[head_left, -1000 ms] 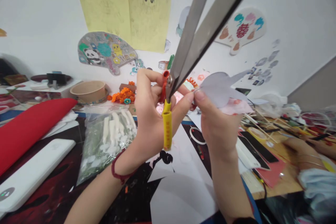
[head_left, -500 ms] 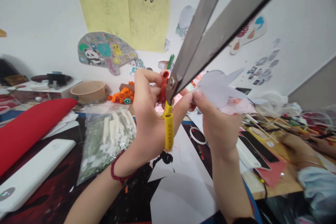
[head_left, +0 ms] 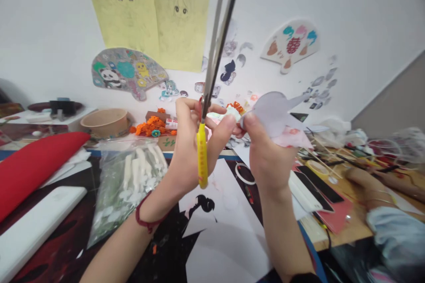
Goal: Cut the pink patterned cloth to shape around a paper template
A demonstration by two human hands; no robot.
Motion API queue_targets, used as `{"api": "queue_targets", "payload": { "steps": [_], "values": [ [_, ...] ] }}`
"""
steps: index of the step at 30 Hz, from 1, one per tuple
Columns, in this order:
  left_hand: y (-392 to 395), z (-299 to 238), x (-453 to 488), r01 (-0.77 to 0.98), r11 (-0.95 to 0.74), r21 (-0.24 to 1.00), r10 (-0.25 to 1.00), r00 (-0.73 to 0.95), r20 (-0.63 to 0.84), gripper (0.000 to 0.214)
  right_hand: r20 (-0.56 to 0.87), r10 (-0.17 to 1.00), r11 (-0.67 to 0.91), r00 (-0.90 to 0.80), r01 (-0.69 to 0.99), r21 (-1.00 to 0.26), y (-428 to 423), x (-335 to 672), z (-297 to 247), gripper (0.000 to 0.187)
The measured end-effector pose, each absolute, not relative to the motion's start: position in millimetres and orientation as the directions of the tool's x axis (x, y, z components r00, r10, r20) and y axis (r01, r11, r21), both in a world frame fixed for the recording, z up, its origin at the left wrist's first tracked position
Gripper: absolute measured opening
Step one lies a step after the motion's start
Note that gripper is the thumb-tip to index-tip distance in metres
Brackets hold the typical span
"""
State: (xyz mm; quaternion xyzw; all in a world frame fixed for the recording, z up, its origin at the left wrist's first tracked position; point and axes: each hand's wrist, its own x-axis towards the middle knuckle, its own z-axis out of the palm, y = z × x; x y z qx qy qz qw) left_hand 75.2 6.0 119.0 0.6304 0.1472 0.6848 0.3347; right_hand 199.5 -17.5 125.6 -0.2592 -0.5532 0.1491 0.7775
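Note:
My left hand (head_left: 189,150), with a dark red cord on its wrist, holds scissors (head_left: 202,154) with a yellow and red handle. Their long blades point up and stand nearly together. Between thumb and fingers my right hand (head_left: 270,154) pinches a pale paper cutout (head_left: 270,112) with narrow projecting strips. A pinkish part of the paper shows beneath the cutout. Both thumbs are close to each other at the cutout's left edge. White sheets of paper (head_left: 229,247) lie below, one with a black printed figure (head_left: 205,203).
At left are a clear bag of white and green pieces (head_left: 133,185), a white device (head_left: 40,230), a red item (head_left: 40,163) and a beige bowl (head_left: 104,121). A tape roll (head_left: 245,173) lies near my right wrist. Another person's arm (head_left: 368,185) rests at right.
The scissors have turned in my left hand, so the blades now point more straight up, away from the right. The view has shifted slightly to the right; my right hand still pinches the cutout.

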Motion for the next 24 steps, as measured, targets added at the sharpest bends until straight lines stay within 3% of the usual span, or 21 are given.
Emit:
{"api": "queue_targets", "payload": {
  "steps": [6,10,16,24],
  "values": [
    [14,104,78,-0.13,-0.778,0.614,0.594,0.166,0.788,0.041,0.802,0.431,0.84,0.413,0.142,-0.524,-23,204,131,0.016],
    [5,106,79,-0.019,-0.743,0.669,0.634,0.298,0.713,0.043,0.788,0.39,0.884,0.477,0.046,-0.466,-29,203,135,0.014],
    [-2,111,81,0.179,-0.736,0.653,0.673,0.301,0.676,0.04,0.771,0.399,0.886,0.496,0.009,-0.464,-31,205,133,0.016],
    [-6,114,80,0.17,-0.739,0.652,0.665,0.341,0.664,0.04,0.795,0.322,0.917,0.514,0.038,-0.396,-24,207,129,0.014]
  ]
}}
